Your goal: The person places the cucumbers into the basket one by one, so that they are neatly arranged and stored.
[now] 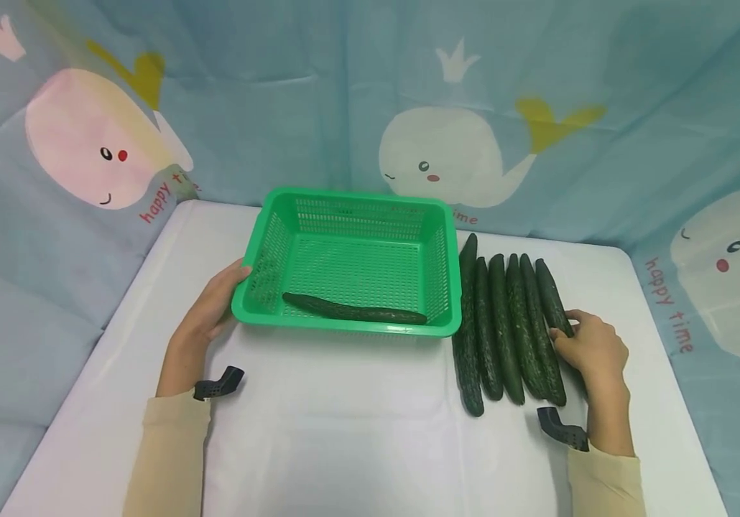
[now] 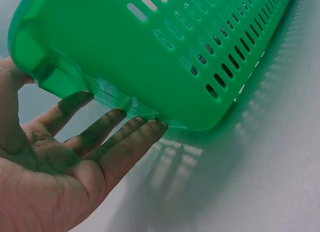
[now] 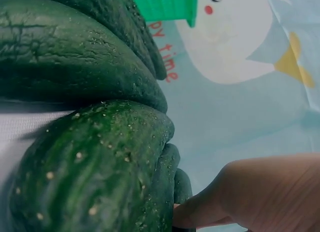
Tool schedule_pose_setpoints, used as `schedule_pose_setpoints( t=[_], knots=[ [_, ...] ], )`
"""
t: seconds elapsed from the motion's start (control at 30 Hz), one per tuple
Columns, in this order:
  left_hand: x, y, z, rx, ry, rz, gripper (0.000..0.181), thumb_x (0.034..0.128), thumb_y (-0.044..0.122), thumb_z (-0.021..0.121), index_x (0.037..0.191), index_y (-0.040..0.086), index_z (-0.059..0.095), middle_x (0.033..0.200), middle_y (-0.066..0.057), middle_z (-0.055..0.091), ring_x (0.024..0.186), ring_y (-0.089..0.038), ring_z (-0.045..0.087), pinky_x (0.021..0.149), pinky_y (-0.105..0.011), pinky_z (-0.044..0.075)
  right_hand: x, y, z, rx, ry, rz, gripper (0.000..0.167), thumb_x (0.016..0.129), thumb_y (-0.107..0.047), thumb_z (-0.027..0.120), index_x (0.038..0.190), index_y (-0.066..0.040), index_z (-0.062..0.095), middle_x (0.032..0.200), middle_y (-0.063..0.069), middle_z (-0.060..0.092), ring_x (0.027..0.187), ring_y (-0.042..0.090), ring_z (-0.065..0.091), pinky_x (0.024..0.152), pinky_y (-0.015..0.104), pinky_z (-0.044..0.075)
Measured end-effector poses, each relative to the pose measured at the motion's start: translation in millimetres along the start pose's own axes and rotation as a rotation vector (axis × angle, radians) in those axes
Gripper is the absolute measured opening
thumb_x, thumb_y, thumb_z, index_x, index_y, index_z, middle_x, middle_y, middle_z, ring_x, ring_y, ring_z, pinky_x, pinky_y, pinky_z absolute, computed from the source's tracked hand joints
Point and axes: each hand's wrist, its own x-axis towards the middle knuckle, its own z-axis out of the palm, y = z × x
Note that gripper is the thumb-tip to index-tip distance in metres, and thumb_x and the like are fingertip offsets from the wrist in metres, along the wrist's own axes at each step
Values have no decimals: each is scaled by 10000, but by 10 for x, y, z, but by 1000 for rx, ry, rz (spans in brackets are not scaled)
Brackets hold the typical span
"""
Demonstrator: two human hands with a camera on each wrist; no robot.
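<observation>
A green plastic basket [image 1: 344,327] with slotted walls stands on the table, and one dark green cucumber [image 1: 353,311] lies inside along its near wall. My left hand [image 1: 215,300] grips the basket's left end: the thumb is at the rim and the fingertips [image 2: 157,126] touch the outer wall from below. Right of the basket, several cucumbers [image 1: 504,330] lie side by side. My right hand [image 1: 595,346] holds the rightmost cucumber [image 1: 549,287] near its middle, thumb on the left side. The right wrist view shows bumpy cucumber ends [image 3: 100,162] up close; much of that hand [image 3: 250,192] is outside it.
A white cloth covers the table [image 1: 344,431]. Blue curtains [image 1: 318,108] printed with whales hang along the back and both sides. A small black device [image 1: 218,384] sits on the left wrist, another black device [image 1: 562,429] on the right.
</observation>
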Motion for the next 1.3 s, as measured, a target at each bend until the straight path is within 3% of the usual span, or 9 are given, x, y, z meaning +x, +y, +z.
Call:
schedule_pose_setpoints(
  t=[0.27,0.7,1.03,1.17,1.3],
  knots=[
    [19,-50,-12,-4,-3,13,728,1136,510,369,1705,101,174,1666,-274,352,1180,49,629,946,-129,578,-3,18,-11,-5,-14,-1,546,982,-272,659,1404,68,592,1206,366,691,947,570,683,626,588,548],
    [0,-32,-3,-14,2,-13,735,1127,530,386,1708,129,181,1593,-177,424,1156,23,632,944,-129,568,-5,21,-40,-12,-23,-22,559,980,-283,681,1402,72,589,1154,356,706,902,541,693,607,573,551],
    [24,-25,8,-6,1,-12,724,1130,530,370,1711,143,174,1622,-211,400,1151,33,636,937,-126,571,-1,27,-27,-11,4,-31,549,973,-273,683,1385,81,600,1146,364,709,910,552,695,620,587,558],
    [31,-25,-2,-15,-9,-7,732,1126,538,387,1710,148,179,1559,-141,460,1152,10,639,940,-144,575,-4,21,-25,-15,9,-28,549,971,-267,680,1382,88,599,1150,366,708,914,556,694,618,587,560],
    [22,-20,-23,-8,-4,-10,735,1128,525,396,1709,130,177,1418,9,539,1130,5,645,922,-152,584,-2,10,-17,-15,6,-32,552,975,-272,679,1387,87,599,1159,367,707,924,556,696,626,591,567]
  ],
)
